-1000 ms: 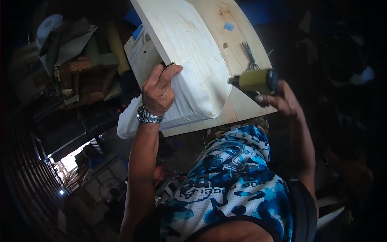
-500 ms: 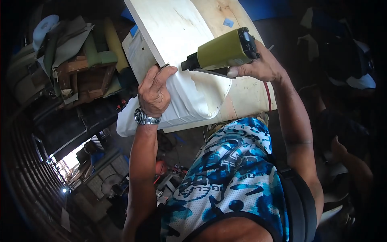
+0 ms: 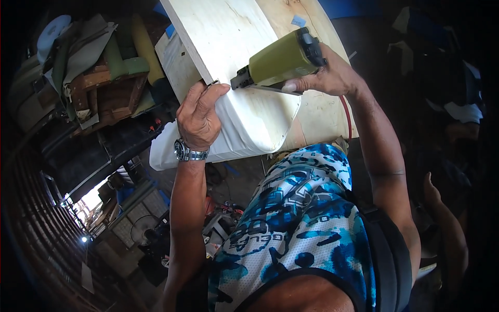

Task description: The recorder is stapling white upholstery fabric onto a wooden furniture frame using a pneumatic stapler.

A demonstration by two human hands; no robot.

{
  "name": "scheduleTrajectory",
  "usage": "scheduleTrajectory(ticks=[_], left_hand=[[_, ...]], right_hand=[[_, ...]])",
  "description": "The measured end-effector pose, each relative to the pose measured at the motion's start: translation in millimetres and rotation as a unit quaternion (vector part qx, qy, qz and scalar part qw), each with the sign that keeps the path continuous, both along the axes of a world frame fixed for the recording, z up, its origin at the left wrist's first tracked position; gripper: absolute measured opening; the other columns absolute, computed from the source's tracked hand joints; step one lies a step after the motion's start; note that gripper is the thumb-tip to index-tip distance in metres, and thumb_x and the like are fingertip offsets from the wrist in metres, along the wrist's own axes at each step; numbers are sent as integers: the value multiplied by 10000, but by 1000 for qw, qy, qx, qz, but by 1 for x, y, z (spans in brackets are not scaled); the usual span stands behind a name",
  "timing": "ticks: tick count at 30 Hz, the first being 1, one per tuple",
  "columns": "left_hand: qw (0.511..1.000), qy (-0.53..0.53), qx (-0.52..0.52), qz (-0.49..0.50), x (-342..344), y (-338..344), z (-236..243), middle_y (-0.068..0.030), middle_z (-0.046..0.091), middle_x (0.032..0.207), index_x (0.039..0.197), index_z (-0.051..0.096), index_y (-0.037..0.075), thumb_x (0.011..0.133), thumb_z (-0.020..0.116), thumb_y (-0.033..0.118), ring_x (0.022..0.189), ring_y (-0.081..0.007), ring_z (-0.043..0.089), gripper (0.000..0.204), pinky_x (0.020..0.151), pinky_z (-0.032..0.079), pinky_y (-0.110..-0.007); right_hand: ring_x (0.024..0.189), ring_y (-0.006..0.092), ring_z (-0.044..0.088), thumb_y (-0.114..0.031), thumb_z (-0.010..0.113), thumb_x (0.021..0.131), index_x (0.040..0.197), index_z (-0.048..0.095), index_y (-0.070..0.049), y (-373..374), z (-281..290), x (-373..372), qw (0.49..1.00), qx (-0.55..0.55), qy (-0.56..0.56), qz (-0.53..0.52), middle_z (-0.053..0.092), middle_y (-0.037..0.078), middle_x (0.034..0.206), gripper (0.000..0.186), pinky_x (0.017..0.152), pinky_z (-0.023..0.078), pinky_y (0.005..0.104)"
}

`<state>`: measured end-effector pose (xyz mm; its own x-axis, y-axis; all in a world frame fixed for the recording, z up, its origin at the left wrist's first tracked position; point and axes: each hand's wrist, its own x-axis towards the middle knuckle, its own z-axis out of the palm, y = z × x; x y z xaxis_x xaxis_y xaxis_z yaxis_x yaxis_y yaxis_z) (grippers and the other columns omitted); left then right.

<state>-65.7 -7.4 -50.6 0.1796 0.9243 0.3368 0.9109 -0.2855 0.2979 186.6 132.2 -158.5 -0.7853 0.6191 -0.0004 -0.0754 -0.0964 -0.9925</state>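
Observation:
My left hand, wearing a steel watch, pinches white fabric at the edge of a pale wooden board. The fabric wraps a rounded piece lying on a broader plywood sheet. An olive-green staple gun is gripped in my right hand, its black nose just right of my left fingertips, against or very close to the fabric. Whatever lies under those fingertips is mostly hidden.
At the upper left, worn upholstered wooden frames are piled up. A red hose runs down by my right forearm. A fan stands at the lower left among clutter. Another person's bare arm shows at the right.
My right hand has swung the staple gun up and left to beside my left fingertips. My left hand stays pinching at the edge. The other person's arm has come into clearer view.

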Motion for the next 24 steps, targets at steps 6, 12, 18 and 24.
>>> scheduleTrajectory(ticks=[6, 12, 18, 24], left_hand=[[1000, -8, -7, -4, 1, 2, 5, -133, 689, 1003, 1120, 712, 152, 783, 579, -168, 869, -324, 711, 483, 697, 572, -386], [1000, 4, -15, 5, -7, 1, 1, -133, 699, 1005, 1186, 685, 103, 910, 564, -117, 863, -247, 683, 373, 743, 545, -329], [1000, 5, -14, 4, -9, 4, 0, -121, 718, 1045, 1203, 681, 108, 924, 557, -100, 914, -253, 699, 369, 776, 558, -348], [1000, 13, -20, 20, -10, 7, -1, -108, 724, 1066, 1185, 679, 102, 927, 544, -100, 984, -254, 705, 354, 833, 570, -350]], right_hand=[[972, 249, 719, -534, 897, 625, 1113, 736, -52, -11, 2, 9, 1000, -1, -1, -18, 744, 152, 1046, 705, 934, 548, 392], [956, 247, 720, -502, 889, 667, 1102, 742, -39, -21, 0, 31, 999, -26, 12, -15, 747, 156, 1015, 652, 916, 552, 392], [945, 229, 716, -534, 875, 672, 1104, 743, -46, -23, 14, 24, 999, -34, 7, 34, 745, 147, 1027, 665, 922, 537, 358], [944, 230, 716, -536, 865, 673, 1142, 733, -66, -35, 0, 23, 999, -24, 34, -18, 744, 134, 1063, 677, 919, 532, 362]])
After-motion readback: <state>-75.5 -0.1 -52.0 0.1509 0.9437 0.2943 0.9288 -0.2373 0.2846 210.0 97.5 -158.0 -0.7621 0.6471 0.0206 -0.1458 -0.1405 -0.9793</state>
